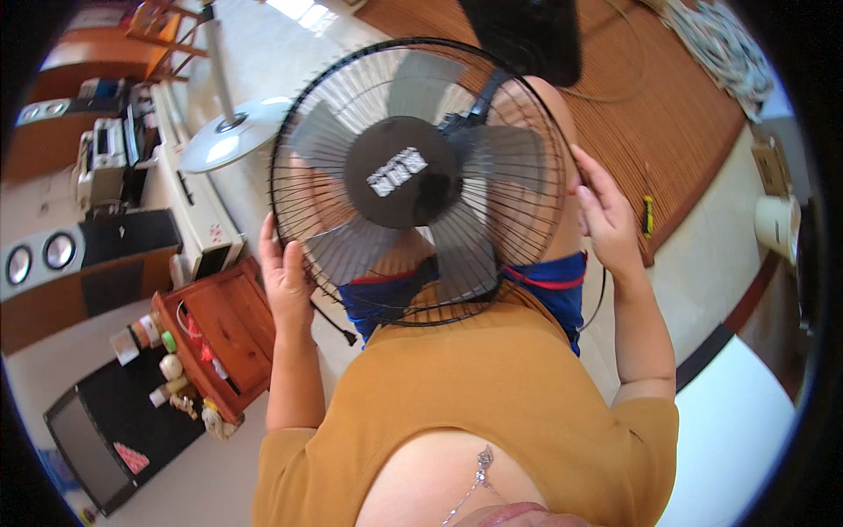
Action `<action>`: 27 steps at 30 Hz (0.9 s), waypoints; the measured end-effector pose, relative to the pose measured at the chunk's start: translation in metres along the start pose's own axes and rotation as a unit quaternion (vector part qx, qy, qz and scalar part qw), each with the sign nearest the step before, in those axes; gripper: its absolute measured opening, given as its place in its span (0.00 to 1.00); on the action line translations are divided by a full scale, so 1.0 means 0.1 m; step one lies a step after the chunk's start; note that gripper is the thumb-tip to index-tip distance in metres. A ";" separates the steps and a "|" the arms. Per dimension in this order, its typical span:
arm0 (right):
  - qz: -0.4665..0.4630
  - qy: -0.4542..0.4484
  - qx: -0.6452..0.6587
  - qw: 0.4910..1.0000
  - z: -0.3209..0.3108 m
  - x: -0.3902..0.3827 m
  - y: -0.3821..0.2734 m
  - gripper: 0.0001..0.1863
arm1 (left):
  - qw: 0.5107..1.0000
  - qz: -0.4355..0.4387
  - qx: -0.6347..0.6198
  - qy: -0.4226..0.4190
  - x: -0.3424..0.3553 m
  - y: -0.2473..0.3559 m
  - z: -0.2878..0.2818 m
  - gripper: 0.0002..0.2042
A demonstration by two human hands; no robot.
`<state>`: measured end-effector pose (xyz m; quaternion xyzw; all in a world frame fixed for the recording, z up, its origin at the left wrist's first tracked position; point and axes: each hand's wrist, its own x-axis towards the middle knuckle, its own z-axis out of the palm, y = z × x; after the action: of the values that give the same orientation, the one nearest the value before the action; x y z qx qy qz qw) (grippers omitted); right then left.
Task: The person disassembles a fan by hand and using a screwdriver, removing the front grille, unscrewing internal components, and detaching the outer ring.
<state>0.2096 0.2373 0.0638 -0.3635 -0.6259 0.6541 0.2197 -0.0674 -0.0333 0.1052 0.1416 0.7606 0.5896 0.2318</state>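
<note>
A fan head [404,173] rests on my lap, facing up, with grey blades round a dark hub that bears a pale label. A black wire guard [283,127] encircles the blades. My left hand [288,279] holds the guard's left rim, thumb towards me and fingers along the edge. On the opposite side, my right hand [606,211] grips the rim with its fingertips, some of them hidden behind it. A black plug [349,337] dangles just beyond my left wrist. Part of a cord [603,303] hangs near my right forearm.
A fan stand's round white base [237,133] with its pole is on the floor at the left. Past it are a speaker [97,255] and a reddish wooden cabinet [230,329]. A brown mat [676,132] lies ahead, bearing a yellow-and-black tool [647,216] and a bundled cloth [724,53].
</note>
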 end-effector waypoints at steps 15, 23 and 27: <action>-0.013 -0.041 0.017 0.999 -0.05 0.28 0.15 0.25 | 0.998 0.057 -0.010 0.014 -0.07 -0.20 -0.04 0.29; 0.007 -0.010 0.065 0.998 -0.06 0.32 0.06 0.24 | 0.998 0.061 -0.005 0.033 -0.09 -0.22 0.02 0.27; 0.012 -0.013 0.037 0.999 -0.04 0.35 -0.04 0.24 | 0.997 0.078 0.004 0.018 -0.08 -0.19 0.01 0.25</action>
<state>0.1893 0.2668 0.0609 -0.3545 -0.5993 0.6842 0.2171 -0.0588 -0.0419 0.0880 0.1904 0.7536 0.6056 0.1707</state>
